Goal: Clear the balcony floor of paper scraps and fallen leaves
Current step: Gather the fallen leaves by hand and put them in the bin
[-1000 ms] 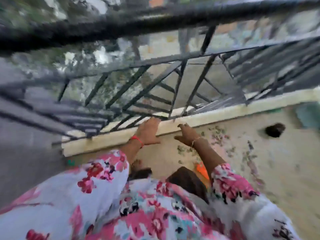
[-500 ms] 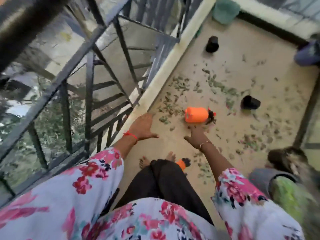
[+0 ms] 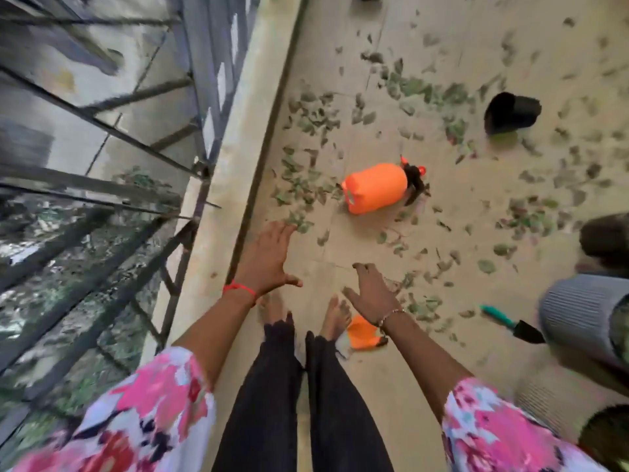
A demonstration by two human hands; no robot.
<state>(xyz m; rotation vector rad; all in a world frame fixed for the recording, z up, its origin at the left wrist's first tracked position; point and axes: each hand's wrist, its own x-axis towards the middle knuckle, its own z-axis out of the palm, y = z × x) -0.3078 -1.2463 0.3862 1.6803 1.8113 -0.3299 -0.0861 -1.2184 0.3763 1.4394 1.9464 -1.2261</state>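
Barely begun: left hand [image 3: 269, 257] and right hand [image 3: 371, 291] spread, empty, over leaves [image 3: 299, 185] strewn mid-frame; next, crouching to gather them.

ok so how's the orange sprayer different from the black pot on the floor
The orange sprayer is bright orange with a black pump head; the black pot is plain black throughout. The orange sprayer lies nearer the person's feet, the black pot farther off to the right. Both lie tipped over on the floor among fallen leaves.
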